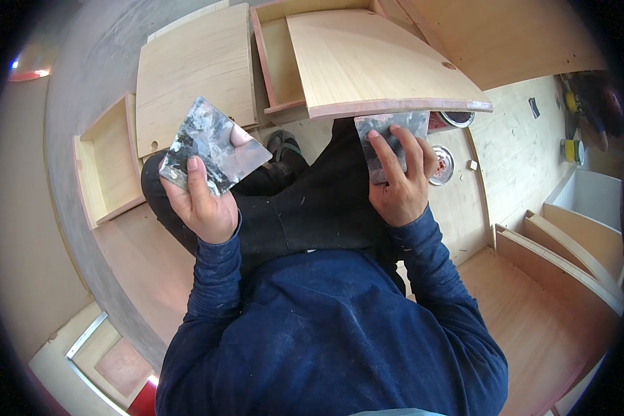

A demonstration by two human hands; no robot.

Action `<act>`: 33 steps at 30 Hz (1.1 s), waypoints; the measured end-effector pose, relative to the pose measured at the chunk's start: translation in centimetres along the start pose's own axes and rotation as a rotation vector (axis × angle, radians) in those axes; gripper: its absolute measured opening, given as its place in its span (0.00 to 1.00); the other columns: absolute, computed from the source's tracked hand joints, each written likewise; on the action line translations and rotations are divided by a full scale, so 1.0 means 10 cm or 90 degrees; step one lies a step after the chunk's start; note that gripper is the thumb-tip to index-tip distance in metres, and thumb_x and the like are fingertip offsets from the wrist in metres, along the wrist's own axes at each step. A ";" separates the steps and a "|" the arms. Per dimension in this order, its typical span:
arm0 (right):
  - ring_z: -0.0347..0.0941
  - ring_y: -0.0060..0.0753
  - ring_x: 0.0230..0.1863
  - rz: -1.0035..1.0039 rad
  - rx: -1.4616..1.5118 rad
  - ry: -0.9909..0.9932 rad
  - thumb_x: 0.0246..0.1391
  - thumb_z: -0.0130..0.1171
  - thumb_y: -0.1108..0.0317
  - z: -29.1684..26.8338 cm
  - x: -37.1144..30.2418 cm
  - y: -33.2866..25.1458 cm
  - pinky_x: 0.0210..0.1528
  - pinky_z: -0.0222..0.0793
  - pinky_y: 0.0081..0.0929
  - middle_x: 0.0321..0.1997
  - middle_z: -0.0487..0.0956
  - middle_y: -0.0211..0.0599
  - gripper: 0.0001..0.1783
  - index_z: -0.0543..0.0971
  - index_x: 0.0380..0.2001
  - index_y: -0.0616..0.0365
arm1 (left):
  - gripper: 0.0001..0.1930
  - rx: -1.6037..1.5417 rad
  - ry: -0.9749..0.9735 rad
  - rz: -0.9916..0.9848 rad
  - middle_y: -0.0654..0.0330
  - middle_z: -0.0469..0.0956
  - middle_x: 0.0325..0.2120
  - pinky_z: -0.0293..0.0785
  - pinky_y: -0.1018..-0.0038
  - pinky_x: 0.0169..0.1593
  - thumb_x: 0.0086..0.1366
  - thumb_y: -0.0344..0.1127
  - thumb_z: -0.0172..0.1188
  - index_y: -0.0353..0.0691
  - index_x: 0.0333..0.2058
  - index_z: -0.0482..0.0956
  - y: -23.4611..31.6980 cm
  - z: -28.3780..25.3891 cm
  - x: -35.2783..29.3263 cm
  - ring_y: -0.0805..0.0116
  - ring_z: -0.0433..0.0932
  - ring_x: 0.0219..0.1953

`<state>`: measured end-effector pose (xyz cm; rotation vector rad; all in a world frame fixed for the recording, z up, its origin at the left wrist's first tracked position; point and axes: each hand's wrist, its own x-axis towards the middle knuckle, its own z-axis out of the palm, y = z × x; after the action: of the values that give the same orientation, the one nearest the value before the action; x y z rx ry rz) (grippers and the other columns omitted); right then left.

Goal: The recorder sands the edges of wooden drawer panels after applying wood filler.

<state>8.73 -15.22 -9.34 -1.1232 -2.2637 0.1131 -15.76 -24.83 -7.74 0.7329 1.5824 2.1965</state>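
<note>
My left hand grips a square, putty-smeared spreader plate by its lower corner, thumb on top, with its smeared face turned up. My right hand is closed on a second flat spreader, grey and stained, fingers laid over its face. This spreader's far end is at the near edge of a pale wooden drawer front; I cannot tell whether they touch. Pinkish filler coats that edge. Beside my right hand lies a round metal lid with reddish paste, and an open can stands partly under the drawer front.
Another wooden drawer stands at the far left, with an open drawer box beside it. Curved wooden pieces and a white bin are at the right. A small white block lies near the lid.
</note>
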 end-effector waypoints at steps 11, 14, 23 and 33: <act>0.66 0.47 0.57 -0.012 0.006 0.001 0.31 0.68 0.83 0.01 0.01 0.05 0.60 0.62 0.40 0.59 0.72 0.36 0.38 0.81 0.52 0.44 | 0.21 -0.014 0.021 0.003 0.44 0.71 0.53 0.69 0.57 0.60 0.68 0.28 0.50 0.25 0.57 0.64 -0.01 0.00 0.00 0.52 0.73 0.55; 0.66 0.47 0.57 -0.004 0.005 -0.007 0.31 0.67 0.84 -0.03 0.00 0.01 0.60 0.62 0.40 0.59 0.72 0.36 0.38 0.81 0.51 0.44 | 0.20 -0.030 0.008 0.001 0.44 0.71 0.53 0.68 0.57 0.60 0.68 0.28 0.49 0.25 0.57 0.64 -0.01 0.01 0.00 0.52 0.73 0.55; 0.67 0.47 0.56 -0.008 0.033 0.011 0.32 0.67 0.83 0.07 0.04 -0.04 0.59 0.63 0.40 0.58 0.72 0.36 0.37 0.81 0.51 0.44 | 0.20 -0.024 0.010 0.003 0.44 0.71 0.53 0.68 0.58 0.60 0.68 0.28 0.49 0.25 0.57 0.65 0.00 0.03 -0.01 0.52 0.73 0.55; 0.68 0.48 0.55 -0.012 0.015 0.010 0.30 0.65 0.84 -0.08 0.01 0.18 0.60 0.63 0.40 0.57 0.74 0.37 0.38 0.81 0.51 0.44 | 0.15 -0.031 0.018 -0.013 0.50 0.74 0.49 0.71 0.64 0.56 0.69 0.29 0.51 0.29 0.52 0.69 -0.03 0.01 -0.02 0.60 0.75 0.51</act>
<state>10.32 -14.13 -9.22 -1.0864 -2.2533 0.1239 -15.53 -24.79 -8.03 0.6721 1.5367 2.2323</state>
